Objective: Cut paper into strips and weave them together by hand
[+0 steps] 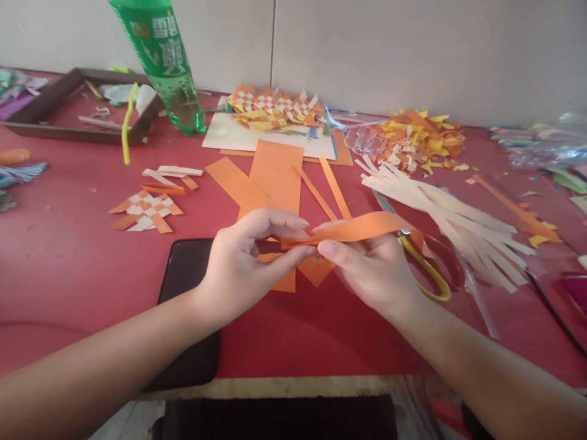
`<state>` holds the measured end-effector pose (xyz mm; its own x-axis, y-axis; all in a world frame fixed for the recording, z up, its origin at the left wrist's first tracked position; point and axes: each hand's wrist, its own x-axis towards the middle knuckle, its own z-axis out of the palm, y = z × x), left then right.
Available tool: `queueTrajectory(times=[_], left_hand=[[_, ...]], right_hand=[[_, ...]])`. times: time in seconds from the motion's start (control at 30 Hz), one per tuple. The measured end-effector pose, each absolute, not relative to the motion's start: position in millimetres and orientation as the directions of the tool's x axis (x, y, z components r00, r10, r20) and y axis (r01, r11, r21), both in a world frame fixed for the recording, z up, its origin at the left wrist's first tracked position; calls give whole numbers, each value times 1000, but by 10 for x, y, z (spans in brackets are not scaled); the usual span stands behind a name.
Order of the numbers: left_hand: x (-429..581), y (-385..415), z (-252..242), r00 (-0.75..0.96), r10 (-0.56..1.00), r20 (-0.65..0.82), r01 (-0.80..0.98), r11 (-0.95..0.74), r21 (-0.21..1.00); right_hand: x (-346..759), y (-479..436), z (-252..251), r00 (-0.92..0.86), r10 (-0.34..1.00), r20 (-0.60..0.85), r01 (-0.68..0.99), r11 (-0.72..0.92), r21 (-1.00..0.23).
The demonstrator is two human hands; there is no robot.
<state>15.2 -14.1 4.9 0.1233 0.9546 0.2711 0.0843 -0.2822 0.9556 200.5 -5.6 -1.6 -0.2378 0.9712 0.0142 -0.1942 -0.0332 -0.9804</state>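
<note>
An orange paper strip (362, 228) is pinched between both hands above the red table, its free end curving out to the right. My left hand (254, 263) has thumb and fingers closed on the strip's left end, which looks folded. My right hand (371, 263) grips the strip beside it with the thumb in front. Beneath and behind the hands lie a wide orange paper sheet (277, 174) and narrower orange strips (335, 186). Yellow-handled scissors (431, 275) rest right of my right hand, partly hidden by the paper.
A black phone (188, 275) lies by my left forearm, near a woven paper fish (147, 211). White strips (458, 214) are at right. Behind stand a green bottle (167, 67), a dark frame (41, 129), woven pieces (275, 107) and a scrap pile (417, 137).
</note>
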Motion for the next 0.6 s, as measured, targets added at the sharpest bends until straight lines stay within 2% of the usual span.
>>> queueTrajectory(times=[0.2, 0.4, 0.6], left_hand=[[158, -147, 55, 97, 981, 167, 58, -173, 983], [145, -94, 112, 207, 976, -71, -119, 97, 988], [137, -90, 105, 221, 974, -45, -161, 81, 984]], right_hand=[[2003, -62, -41, -166, 985, 52, -129, 31, -991], [1981, -81, -5, -201, 977, 65, -165, 31, -986], [1975, -101, 51, -184, 983, 12, -130, -12, -991]])
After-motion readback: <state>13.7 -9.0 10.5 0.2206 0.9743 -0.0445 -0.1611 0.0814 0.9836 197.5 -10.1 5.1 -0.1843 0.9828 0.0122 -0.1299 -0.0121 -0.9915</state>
